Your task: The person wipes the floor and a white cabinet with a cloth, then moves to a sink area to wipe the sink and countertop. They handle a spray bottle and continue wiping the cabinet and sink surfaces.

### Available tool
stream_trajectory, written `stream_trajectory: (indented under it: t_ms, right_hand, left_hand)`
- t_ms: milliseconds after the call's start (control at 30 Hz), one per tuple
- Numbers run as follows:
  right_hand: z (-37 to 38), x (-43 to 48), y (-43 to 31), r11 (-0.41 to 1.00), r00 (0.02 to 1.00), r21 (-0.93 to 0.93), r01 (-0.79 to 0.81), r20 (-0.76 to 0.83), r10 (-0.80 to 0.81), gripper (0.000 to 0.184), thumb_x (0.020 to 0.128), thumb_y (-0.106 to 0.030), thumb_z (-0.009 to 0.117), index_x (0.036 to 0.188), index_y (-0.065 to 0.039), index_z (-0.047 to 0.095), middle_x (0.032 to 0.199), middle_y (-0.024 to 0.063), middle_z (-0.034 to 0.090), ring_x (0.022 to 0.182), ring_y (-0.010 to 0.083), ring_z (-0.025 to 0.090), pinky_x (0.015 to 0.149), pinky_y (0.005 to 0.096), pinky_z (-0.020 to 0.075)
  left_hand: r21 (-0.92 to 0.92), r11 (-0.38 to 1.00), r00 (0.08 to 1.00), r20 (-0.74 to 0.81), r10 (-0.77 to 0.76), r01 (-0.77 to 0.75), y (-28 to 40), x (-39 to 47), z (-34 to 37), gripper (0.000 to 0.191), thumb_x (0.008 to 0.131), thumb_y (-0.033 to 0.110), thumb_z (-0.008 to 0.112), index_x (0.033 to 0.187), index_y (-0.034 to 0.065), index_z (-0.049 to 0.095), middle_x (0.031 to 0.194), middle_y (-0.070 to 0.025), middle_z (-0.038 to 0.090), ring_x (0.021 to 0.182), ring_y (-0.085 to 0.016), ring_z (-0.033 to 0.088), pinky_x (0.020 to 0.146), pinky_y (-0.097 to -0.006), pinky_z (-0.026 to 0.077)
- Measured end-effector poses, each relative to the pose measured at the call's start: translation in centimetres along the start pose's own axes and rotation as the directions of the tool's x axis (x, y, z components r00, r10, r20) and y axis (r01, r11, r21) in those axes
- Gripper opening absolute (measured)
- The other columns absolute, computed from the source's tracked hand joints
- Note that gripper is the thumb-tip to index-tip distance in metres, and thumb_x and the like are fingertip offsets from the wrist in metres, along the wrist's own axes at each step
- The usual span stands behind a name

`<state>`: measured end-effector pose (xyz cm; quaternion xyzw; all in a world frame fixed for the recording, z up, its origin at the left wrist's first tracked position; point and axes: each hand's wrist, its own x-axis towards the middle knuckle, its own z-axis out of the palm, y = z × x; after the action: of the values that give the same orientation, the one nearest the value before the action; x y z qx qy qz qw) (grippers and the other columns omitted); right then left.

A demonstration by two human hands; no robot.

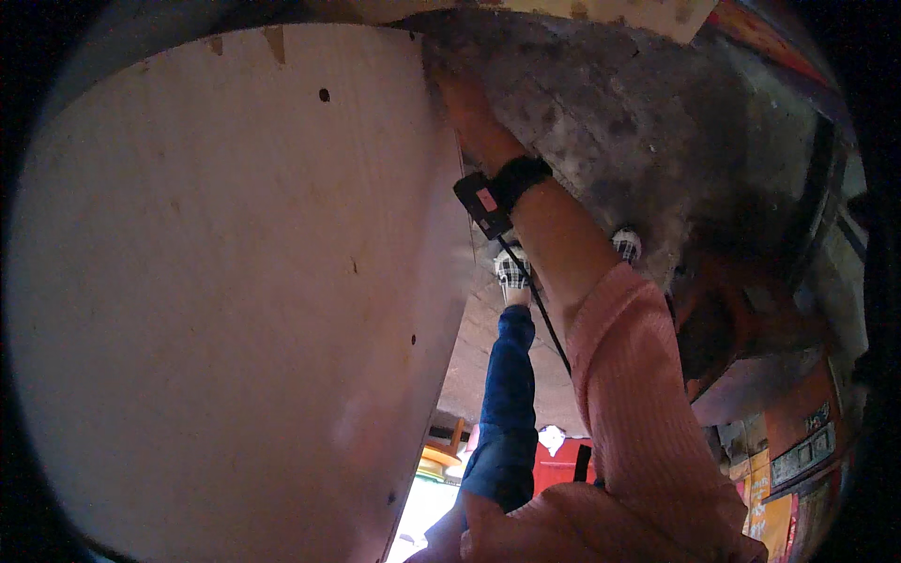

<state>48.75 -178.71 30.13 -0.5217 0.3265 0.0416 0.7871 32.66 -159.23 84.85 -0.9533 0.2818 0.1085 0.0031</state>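
A large pale plywood panel point(232, 281) fills the left and middle of the view, with a few dark knots or holes in its face. My right hand point(468, 105) reaches forward along the panel's right edge and meets it near the far corner. Its fingers are lost in shadow at that edge, so their grip is unclear. On this wrist sits a small black device point(484, 204) on a dark strap, with a black cable point(538, 295) running back towards my body. My left hand is out of view.
Stained concrete floor point(591, 119) lies right of the panel, with my checked shoes point(512, 271) on it. Orange-red machinery point(746, 331) stands at the right. A wooden board point(563, 8) crosses the far side. Behind me are a red surface point(563, 461) and bright light.
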Motion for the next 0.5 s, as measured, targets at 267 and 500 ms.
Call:
stream_trajectory:
  t_ms: [267,500]
  right_hand:
    - [-0.5,-9.0,-2.3,0.81,0.929,-0.458,0.365,0.12,-0.351,0.051,0.097,-0.017,0.056,0.146,-0.006,0.051,0.154,0.0218,0.044,0.144,0.0399,0.039,0.119,0.057,0.0276]
    - [0.6,-1.3,-2.9,0.875,0.942,-0.352,0.332,0.165,-0.291,0.05,0.101,-0.012,0.049,0.15,-0.004,0.044,0.148,0.0225,0.05,0.136,0.0401,0.047,0.12,0.049,0.0305]
  left_hand:
    - [0.007,0.999,0.999,-0.016,-0.031,0.031,0.0,0.4,0.5,0.091,0.091,0.068,0.045,0.156,0.008,0.029,0.155,-0.0316,0.03,0.143,-0.047,0.03,0.114,-0.0631,0.026]
    - [0.007,0.999,0.999,-0.02,-0.046,0.046,0.1,0.0,0.6,0.09,0.091,0.068,0.045,0.156,0.008,0.029,0.155,-0.0317,0.03,0.144,-0.047,0.03,0.114,-0.0632,0.026]
